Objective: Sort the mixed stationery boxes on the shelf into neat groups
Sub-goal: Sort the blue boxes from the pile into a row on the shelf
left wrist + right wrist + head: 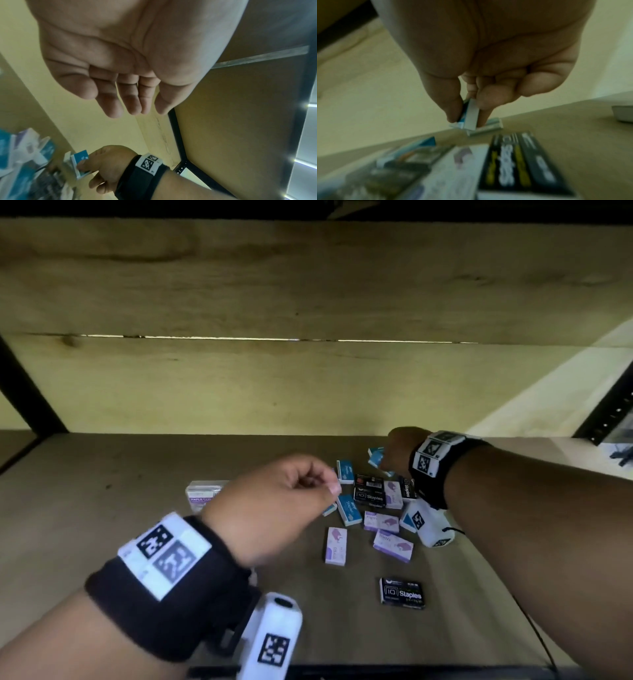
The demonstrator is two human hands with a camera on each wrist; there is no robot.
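Observation:
A jumble of small boxes lies on the wooden shelf (113,474): blue ones (349,510), purple-and-white ones (336,545) and black staples boxes (369,494). One black staples box (402,593) lies alone nearer the front. My right hand (388,457) is at the back of the pile and pinches a blue box (376,457) between thumb and fingers; the right wrist view shows that blue box (471,115) on edge in my right hand (467,120). My left hand (322,486) hovers left of the pile, fingers loosely curled, holding nothing (130,105).
A paper clips box (202,494) sits left of the pile, partly behind my left hand. The yellowish back wall (308,392) closes the shelf. Black metal uprights stand at the left (30,392) and right (609,412). The shelf's front edge (411,671) is dark.

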